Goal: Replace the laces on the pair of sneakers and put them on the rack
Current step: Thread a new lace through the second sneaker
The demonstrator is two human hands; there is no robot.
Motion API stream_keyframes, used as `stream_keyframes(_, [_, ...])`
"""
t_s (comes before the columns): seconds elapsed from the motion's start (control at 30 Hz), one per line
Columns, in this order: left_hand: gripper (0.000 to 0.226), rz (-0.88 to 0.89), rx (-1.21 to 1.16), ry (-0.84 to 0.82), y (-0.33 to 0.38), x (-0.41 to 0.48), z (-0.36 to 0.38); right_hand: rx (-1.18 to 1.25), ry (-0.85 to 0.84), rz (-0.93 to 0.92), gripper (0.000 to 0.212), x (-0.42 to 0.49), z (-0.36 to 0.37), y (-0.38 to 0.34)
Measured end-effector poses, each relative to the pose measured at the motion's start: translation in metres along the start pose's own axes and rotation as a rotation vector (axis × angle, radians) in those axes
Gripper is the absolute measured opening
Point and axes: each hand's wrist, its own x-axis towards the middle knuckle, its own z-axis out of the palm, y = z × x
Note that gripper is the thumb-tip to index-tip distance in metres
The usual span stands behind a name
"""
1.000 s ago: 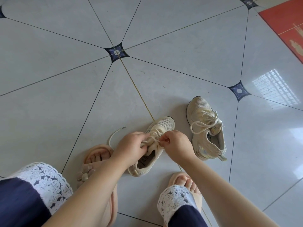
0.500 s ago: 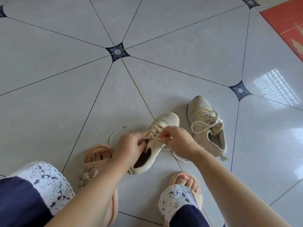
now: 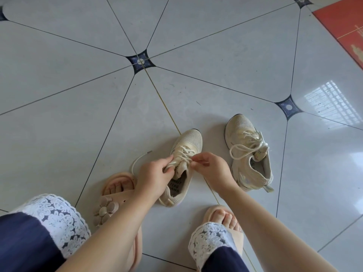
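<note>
Two cream mesh sneakers lie on the grey tiled floor. The near sneaker (image 3: 186, 152) sits between my hands, toe pointing away. My left hand (image 3: 155, 173) grips its cream lace (image 3: 183, 154) at the left side of the tongue. My right hand (image 3: 212, 167) pinches the lace at the right side, fingertips close to the eyelets. A loose end of the lace (image 3: 137, 160) curls on the floor to the left. The second sneaker (image 3: 249, 152) lies further right, fully laced with a loose bow, apart from both hands.
My feet in pink sandals (image 3: 115, 195) rest just below the shoes, one with a flower ornament, the other (image 3: 222, 216) under my right arm. Navy trousers with white lace hems fill the bottom. A red mat (image 3: 345, 30) lies at the top right.
The near sneaker has turned and shifted slightly, its toe now pointing more upward. Both hands have kept hold of the lace and drawn it tighter across the tongue.
</note>
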Motion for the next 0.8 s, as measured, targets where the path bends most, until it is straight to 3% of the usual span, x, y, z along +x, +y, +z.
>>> stream_keyframes(0.23, [0.036, 0.001, 0.014, 0.017, 0.000, -0.001, 0.002, -0.179, 0.049, -0.040, 0.003, 0.010, 0.003, -0.009])
stream_keyframes(0.37, [0.036, -0.004, 0.005, 0.022, -0.002, 0.000, 0.003, -0.182, 0.025, -0.059, 0.010, 0.012, 0.002, -0.012])
stream_keyframes(0.5, [0.035, -0.017, 0.004, 0.039, -0.002, 0.001, 0.004, -0.374, 0.053, -0.098, 0.009, 0.010, 0.006, -0.013])
stream_keyframes(0.8, [0.031, -0.033, -0.040, 0.038, -0.004, -0.001, 0.006, -0.322, -0.035, -0.091, 0.013, 0.010, 0.002, -0.010])
